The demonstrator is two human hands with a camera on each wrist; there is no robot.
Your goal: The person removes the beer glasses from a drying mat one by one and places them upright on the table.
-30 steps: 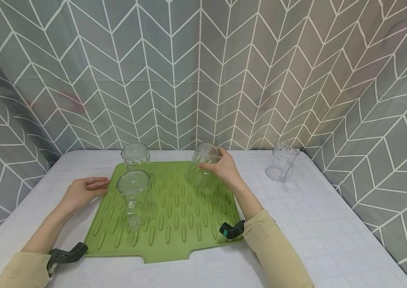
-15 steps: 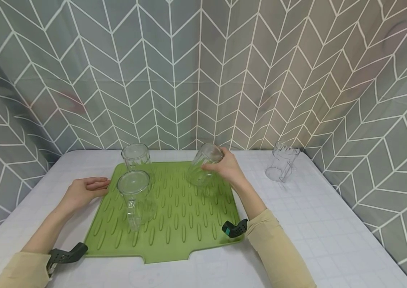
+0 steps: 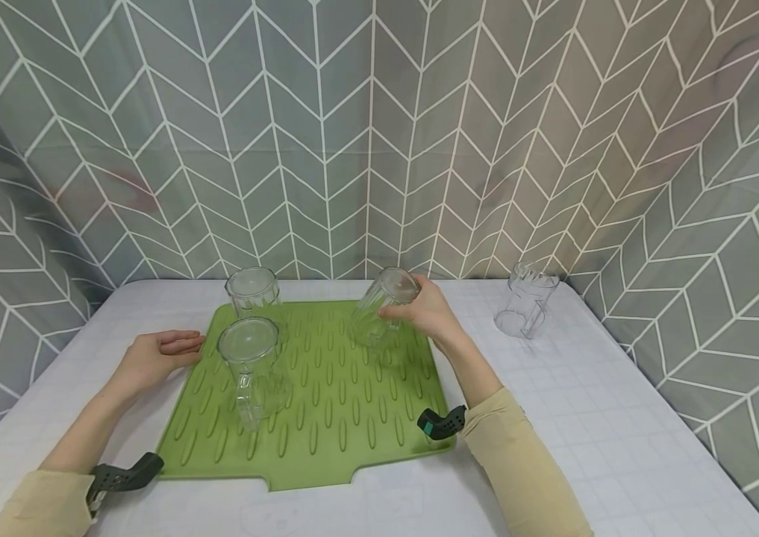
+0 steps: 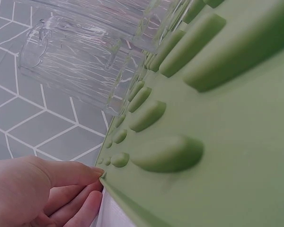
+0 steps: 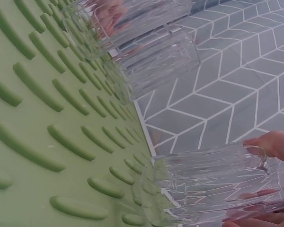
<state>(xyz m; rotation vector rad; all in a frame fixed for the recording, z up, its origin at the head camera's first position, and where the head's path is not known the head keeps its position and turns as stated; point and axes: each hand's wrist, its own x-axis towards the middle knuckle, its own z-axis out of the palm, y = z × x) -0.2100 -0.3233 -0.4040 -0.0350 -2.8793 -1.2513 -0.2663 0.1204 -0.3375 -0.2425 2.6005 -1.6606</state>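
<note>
My right hand (image 3: 429,310) grips a clear glass mug (image 3: 372,313) around its upper end, over the back right of a green ribbed drying mat (image 3: 312,466). The mug is upside down and leans to the right, its rim low at the mat. In the right wrist view, thumb and fingers wrap the base end of this mug (image 5: 208,177). My left hand (image 3: 149,361) is at the mat's left edge; the left wrist view has its thumb (image 4: 78,173) on the edge with the fingers curled just outside it, pinching the mat.
Two more glass mugs stand upside down on the mat's left side, a front mug (image 3: 248,358) and a back mug (image 3: 253,287). Another clear mug (image 3: 527,302) is on the white tablecloth (image 3: 594,418) at the back right. A patterned grey curtain (image 3: 345,149) closes off the back.
The mug in my right hand has tipped further over to the right, and the right hand and forearm have shifted slightly right with it. My left hand has stayed still.
</note>
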